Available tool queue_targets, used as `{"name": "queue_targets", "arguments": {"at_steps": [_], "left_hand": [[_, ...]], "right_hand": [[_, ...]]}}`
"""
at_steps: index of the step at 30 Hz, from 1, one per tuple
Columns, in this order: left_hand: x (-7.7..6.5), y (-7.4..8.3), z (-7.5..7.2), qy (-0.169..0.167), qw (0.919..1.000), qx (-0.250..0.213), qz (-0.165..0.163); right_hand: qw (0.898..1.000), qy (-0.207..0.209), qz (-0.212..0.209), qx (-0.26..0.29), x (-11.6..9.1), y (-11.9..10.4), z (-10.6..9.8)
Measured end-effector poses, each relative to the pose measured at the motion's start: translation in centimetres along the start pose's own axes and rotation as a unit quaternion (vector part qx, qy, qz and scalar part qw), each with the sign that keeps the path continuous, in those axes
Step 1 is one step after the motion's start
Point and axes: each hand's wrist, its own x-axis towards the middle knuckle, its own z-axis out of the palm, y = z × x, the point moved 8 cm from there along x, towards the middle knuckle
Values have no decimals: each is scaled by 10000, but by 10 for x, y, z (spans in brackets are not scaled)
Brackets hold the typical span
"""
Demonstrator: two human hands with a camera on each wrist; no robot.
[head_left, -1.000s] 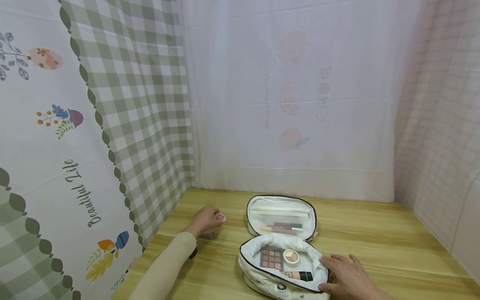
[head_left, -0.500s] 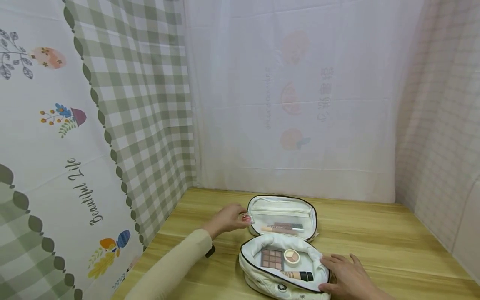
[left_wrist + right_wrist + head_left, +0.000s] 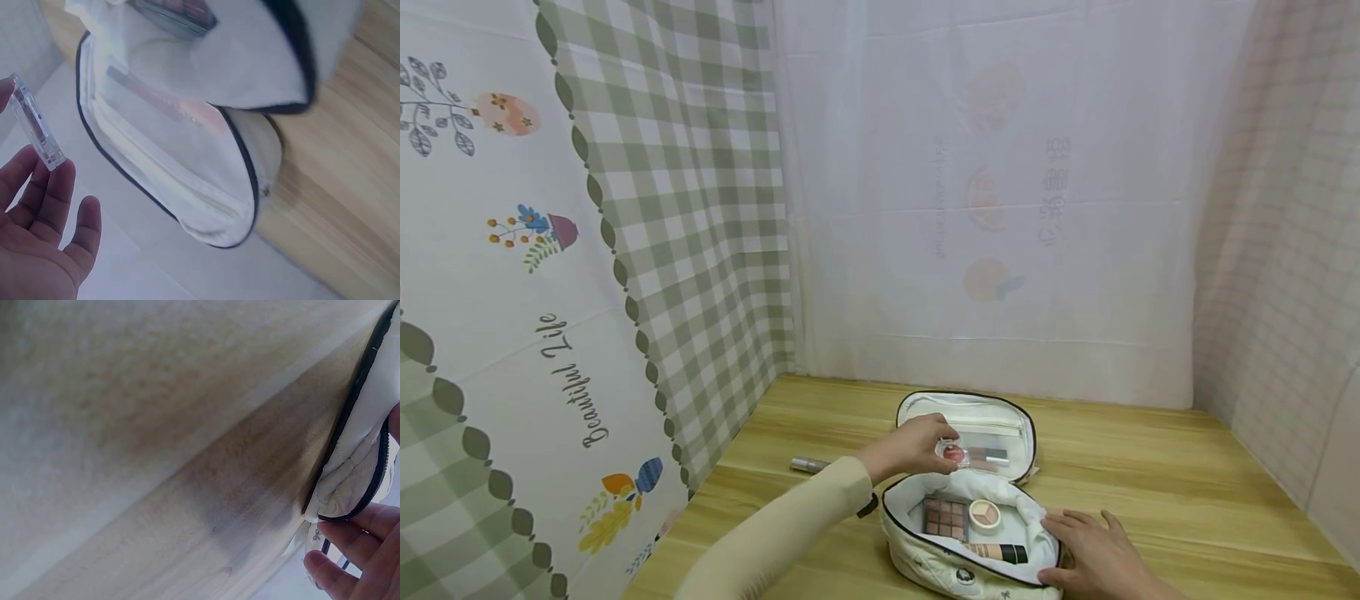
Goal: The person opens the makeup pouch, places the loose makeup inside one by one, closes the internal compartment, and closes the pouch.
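Note:
My left hand (image 3: 917,444) pinches a small clear compact (image 3: 953,452) with a pink-red centre, over the opened lid of a white quilted makeup bag (image 3: 917,565). In the left wrist view the compact (image 3: 37,125) shows edge-on between thumb and fingertips. At the bag's right end, my right hand (image 3: 1097,550) grips the rim; the right wrist view has the black-zipped corner (image 3: 350,487) between thumb and fingers. Inside the bag lie an eyeshadow palette (image 3: 946,518), a round three-colour pan (image 3: 985,515) and a black-capped tube (image 3: 1000,552).
Slim tubes (image 3: 996,456) sit behind the lid's clear pocket, partly covered by the left hand and compact. A silvery tube (image 3: 808,465) lies on the wooden table (image 3: 1120,450) left of the bag. Checked cloth (image 3: 700,208) and a white curtain (image 3: 880,250) enclose the table.
My left hand has carried the compact rightward from the table's left side to over the bag's lid, uncovering the silvery tube. The right hand stays on the rim.

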Motion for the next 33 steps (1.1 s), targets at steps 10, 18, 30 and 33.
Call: {"name": "queue_targets", "arguments": {"at_steps": [10, 18, 30, 33], "left_hand": [[15, 28, 21, -148, 9992, 111, 345], [23, 49, 41, -432, 9961, 513, 570], [29, 85, 74, -613, 9796, 1475, 1223], [28, 89, 77, -481, 9735, 1785, 1344]], "right_hand": [[10000, 72, -27, -38, 0, -1, -2], [9999, 91, -54, -106, -1, -1, -3], [10000, -5, 5, 85, 1, 2, -5], [10000, 17, 18, 60, 1, 1, -9]]}}
